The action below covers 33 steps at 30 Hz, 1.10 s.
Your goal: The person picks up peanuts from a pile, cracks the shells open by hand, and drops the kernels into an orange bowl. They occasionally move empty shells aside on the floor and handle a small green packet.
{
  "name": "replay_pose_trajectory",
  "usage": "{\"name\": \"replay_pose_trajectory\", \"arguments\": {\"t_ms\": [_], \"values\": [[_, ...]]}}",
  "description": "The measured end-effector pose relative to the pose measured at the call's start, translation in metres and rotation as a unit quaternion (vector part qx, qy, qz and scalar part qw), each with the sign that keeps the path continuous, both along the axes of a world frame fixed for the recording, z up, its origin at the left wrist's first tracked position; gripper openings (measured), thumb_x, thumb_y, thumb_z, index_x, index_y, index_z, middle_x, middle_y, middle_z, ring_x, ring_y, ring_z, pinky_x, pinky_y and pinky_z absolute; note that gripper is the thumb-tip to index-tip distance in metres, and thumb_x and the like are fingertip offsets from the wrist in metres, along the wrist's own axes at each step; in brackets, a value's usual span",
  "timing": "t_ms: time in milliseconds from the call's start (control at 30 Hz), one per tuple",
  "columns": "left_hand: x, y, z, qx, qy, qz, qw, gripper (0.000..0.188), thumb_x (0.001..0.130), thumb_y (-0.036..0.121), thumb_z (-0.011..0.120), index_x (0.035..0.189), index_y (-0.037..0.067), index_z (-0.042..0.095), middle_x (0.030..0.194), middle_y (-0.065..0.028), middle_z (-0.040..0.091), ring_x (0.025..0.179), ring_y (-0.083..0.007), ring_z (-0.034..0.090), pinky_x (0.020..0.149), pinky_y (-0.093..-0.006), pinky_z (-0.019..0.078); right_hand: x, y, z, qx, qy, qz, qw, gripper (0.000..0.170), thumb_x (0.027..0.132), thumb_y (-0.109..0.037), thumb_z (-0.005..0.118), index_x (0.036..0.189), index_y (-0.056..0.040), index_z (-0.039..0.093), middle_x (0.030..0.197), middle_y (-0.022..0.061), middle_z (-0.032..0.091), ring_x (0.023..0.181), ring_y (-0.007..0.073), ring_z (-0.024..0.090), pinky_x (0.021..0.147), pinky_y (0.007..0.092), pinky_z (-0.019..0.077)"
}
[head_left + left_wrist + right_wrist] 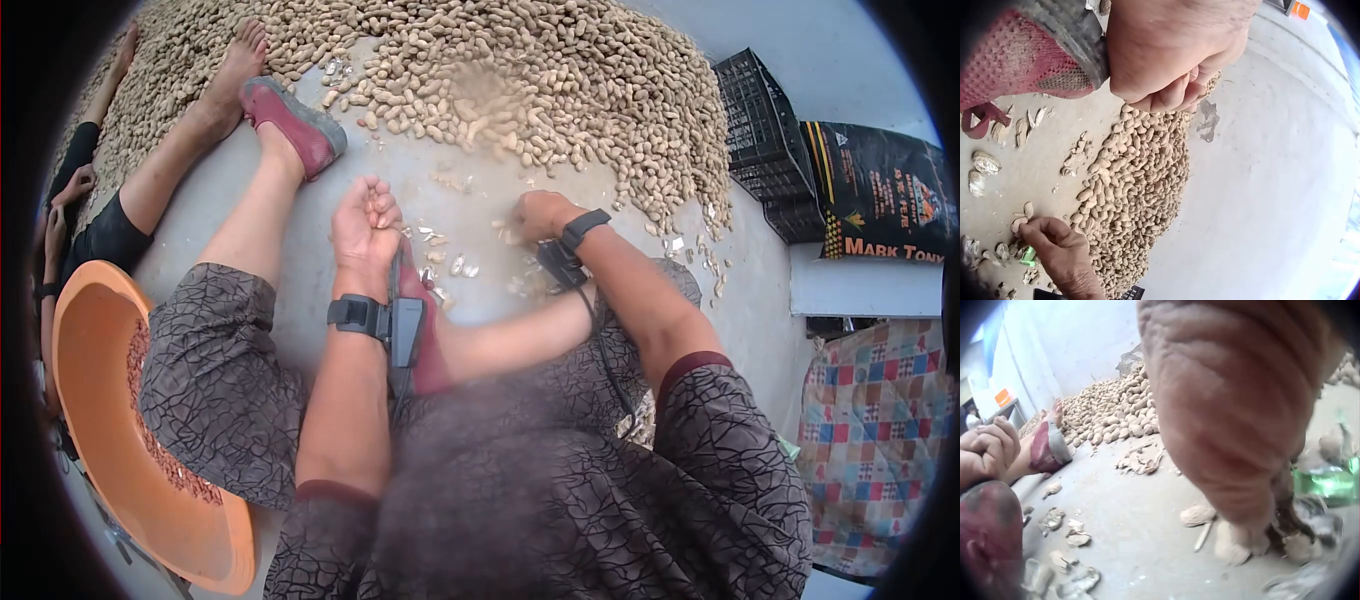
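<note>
Head view: two hands near centre, one peanut pile (560,80) across top, one orange basin (88,365) lower left. Left hand (366,222) fully curled, contents hidden; right hand (545,215) blurred, grip unclear.

Left wrist view: two peanuts lower left. Peanut (1018,225) between right thumb and forefinger, tips nearly together, long axis slanting up to right; second peanut (1028,209) just above, nearly upright in frame.

Right wrist view: fingertips low, right of centre; one green object (1329,481) at right edge.
</note>
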<state>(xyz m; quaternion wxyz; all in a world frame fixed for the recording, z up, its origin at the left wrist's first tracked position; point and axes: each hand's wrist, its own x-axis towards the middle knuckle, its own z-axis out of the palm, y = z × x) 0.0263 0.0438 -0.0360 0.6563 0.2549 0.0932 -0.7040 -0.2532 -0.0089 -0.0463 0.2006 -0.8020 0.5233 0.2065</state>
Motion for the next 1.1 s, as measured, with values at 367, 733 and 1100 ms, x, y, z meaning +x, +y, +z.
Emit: {"name": "replay_pose_trajectory", "arguments": {"t_ms": [367,733,1100], "values": [[-0.002,-0.007,-0.007,-0.018,-0.002,-0.011,1.000,0.011,0.089,0.013,0.049,0.087,0.002,0.049,0.073,-0.0064,0.051,0.052,-0.0096,0.043,0.041,-0.0195,0.0317,0.013,-0.015,0.030,0.191,-0.227,-0.098,0.950,0.019,0.072,-0.016,0.064,0.084,-0.0012,0.068,0.075,0.0093,0.066,0.069,0.0172,0.059,0.068,0.0318,0.0468],[0.000,-0.009,-0.002,-0.007,0.028,0.005,1.000,0.008,0.086,0.008,0.054,0.087,0.001,0.049,0.074,-0.0077,0.049,0.051,-0.0085,0.040,0.040,-0.0191,0.0297,0.010,0.011,0.025,0.401,0.073,-0.004,0.913,0.022,0.071,-0.012,0.069,0.090,-0.0026,0.069,0.081,0.0034,0.066,0.074,0.0131,0.059,0.070,0.0263,0.0477],[0.008,-0.012,-0.013,-0.056,0.044,-0.013,0.997,0.011,0.090,0.013,0.049,0.086,0.002,0.049,0.074,-0.0076,0.051,0.050,-0.0096,0.040,0.040,-0.0204,0.0308,0.118,0.000,-0.001,0.246,-0.410,-0.080,0.875,0.028,0.078,-0.019,0.064,0.101,-0.0037,0.067,0.094,0.0068,0.068,0.085,0.0124,0.059,0.079,0.0271,0.0462]]}}
